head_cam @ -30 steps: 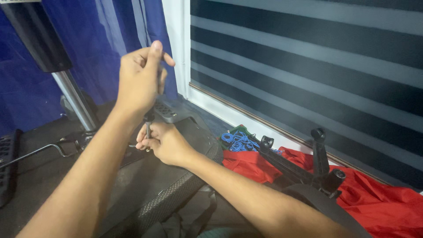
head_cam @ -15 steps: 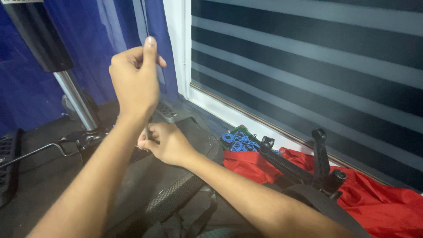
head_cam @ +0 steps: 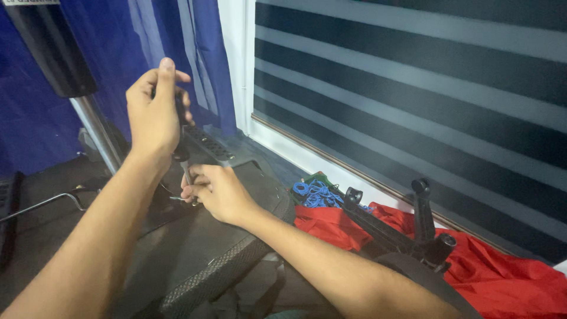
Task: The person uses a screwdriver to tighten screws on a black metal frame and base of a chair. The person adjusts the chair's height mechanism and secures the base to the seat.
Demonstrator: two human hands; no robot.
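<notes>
A: Left hand [head_cam: 155, 112], state?

B: Raised and closed around the dark handle of a screwdriver [head_cam: 182, 155], thumb pointing up. The handle is mostly hidden inside the fist; the shaft runs almost straight down from it.

A: Right hand [head_cam: 217, 192]?

B: Lower, just below the left. Its fingers are pinched together at the foot of the shaft, steadying it where the tip meets the black chair seat [head_cam: 204, 260]. The tip itself is covered by the fingers, so what it bears on cannot be told.

A: Where does the seat lie?

B: On the floor, underside up as far as can be seen, with a mesh-textured edge nearest the camera. A chrome column [head_cam: 97, 133] rises to the left of the hands.

A: Containers?

B: None confirmed. A small bundle of blue cord [head_cam: 316, 194] lies beside a green edge, near the window; whether that edge is a box cannot be told.

A: Packages, labels, signs?

B: One pale label [head_cam: 22, 2] at the top left corner, on a dark cylinder; rectangular, cut off by the frame.

A: Other items?

B: A black chair armrest bracket [head_cam: 401, 227] lies on a red cloth [head_cam: 508, 277] to the right, well apart from both hands. A striped blind [head_cam: 413, 82] covers the window, and a blue curtain [head_cam: 195, 59] hangs behind the left hand.
</notes>
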